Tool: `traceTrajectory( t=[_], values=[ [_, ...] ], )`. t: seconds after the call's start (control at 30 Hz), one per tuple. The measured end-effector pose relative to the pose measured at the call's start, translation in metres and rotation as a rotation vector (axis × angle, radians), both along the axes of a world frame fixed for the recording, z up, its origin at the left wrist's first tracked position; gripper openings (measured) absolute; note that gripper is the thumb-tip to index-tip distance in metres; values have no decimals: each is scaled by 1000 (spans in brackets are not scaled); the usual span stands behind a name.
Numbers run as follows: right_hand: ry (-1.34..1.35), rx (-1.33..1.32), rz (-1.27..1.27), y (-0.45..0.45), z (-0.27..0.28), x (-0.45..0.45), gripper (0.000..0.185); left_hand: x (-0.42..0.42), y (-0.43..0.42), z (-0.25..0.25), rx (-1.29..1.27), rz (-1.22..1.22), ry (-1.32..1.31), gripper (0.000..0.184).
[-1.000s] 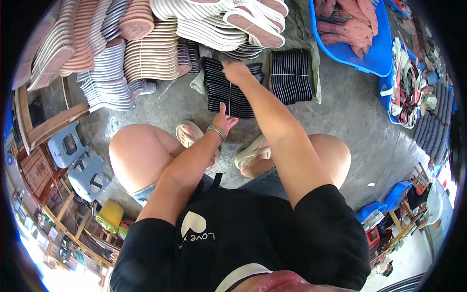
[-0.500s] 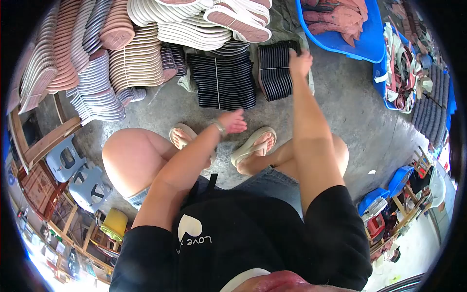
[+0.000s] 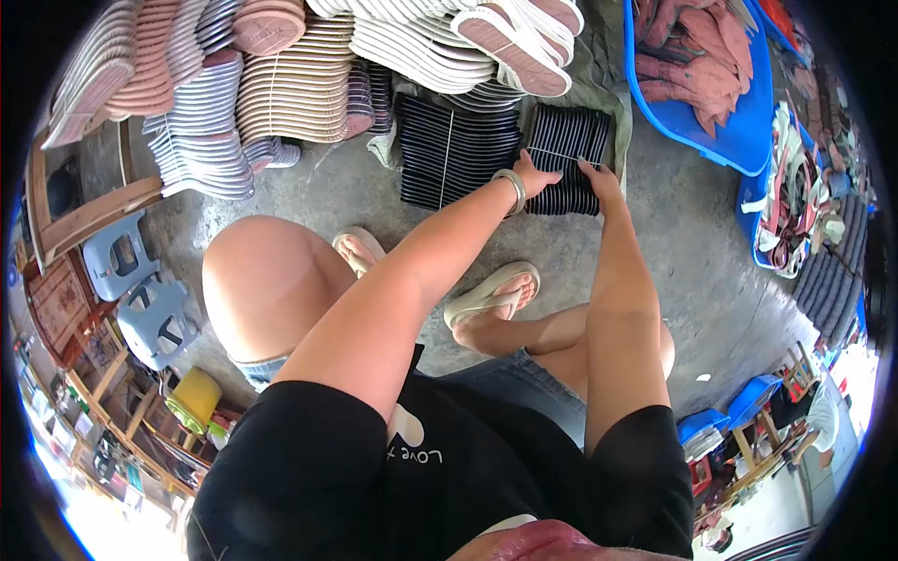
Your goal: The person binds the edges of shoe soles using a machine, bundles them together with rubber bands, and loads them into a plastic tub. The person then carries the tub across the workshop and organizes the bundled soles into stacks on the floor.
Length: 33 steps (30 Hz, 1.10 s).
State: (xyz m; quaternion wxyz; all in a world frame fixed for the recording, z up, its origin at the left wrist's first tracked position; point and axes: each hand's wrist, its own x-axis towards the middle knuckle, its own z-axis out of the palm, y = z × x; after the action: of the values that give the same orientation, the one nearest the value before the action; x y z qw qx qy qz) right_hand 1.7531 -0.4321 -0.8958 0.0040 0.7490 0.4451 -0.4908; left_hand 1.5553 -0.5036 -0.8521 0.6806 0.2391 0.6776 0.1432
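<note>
My left hand [image 3: 535, 176] is at the left side of the right-hand bundle of black soles [image 3: 567, 131], its fingers against the stack. On the opposite side, my right hand [image 3: 601, 178] has its thumb and fingers around the bundle's edge. A pale string crosses this bundle between my hands. Beside it on the left stands a larger tied bundle of black soles [image 3: 449, 154], which neither hand grips. The bracelet on my left wrist is close to that larger bundle's lower right corner.
White soles [image 3: 421, 47] and beige soles [image 3: 295, 93] are piled at the back. Blue tub [image 3: 692, 122] with reddish pieces stands at the back right. Gray stools [image 3: 154, 323] and a wooden frame [image 3: 103, 220] are at left. My sandaled feet [image 3: 496, 297] are on the floor.
My left hand has moved from the front of the larger bundle across to the smaller one. My right hand has come down from that bundle's top to its right side. Both now grip it.
</note>
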Motion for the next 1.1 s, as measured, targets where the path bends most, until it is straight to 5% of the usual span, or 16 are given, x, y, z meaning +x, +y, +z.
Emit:
traceTrajectory(
  t=[0.03,0.13,0.2,0.27,0.4,0.5,0.63,0.77,0.83,0.93,1.0,1.03,1.1],
  values=[
    [234,-97,-11,6,9,6,76,-2,4,-2,-38,33,-18,111],
    [247,-234,-42,18,57,2,78,-10,8,24,-123,45,-60,110],
    [156,-214,13,23,86,-1,73,8,0,-2,-90,29,4,110],
    [169,-401,212,32,102,-2,68,13,-5,5,64,-161,216,109],
    [51,-229,182,6,113,6,58,4,-17,60,173,-317,360,98],
    [399,-169,-218,-51,168,-30,33,-40,-22,96,328,-459,526,86],
    [578,-234,-556,-123,177,-111,24,-115,4,146,549,-706,575,72],
    [952,-430,-812,-146,132,-205,24,-196,7,79,618,-885,602,65],
    [830,-342,-846,-158,95,-227,25,-213,7,82,643,-905,607,64],
    [847,-294,-811,-174,72,-208,26,-229,1,106,330,-441,581,67],
    [894,-330,-784,-172,62,-188,27,-234,9,95,210,158,292,65],
    [938,-394,-805,-164,56,-185,29,-234,15,78,252,461,-24,61],
    [979,-466,-839,-156,59,-193,33,-228,29,78,411,609,-180,55]
  ],
)
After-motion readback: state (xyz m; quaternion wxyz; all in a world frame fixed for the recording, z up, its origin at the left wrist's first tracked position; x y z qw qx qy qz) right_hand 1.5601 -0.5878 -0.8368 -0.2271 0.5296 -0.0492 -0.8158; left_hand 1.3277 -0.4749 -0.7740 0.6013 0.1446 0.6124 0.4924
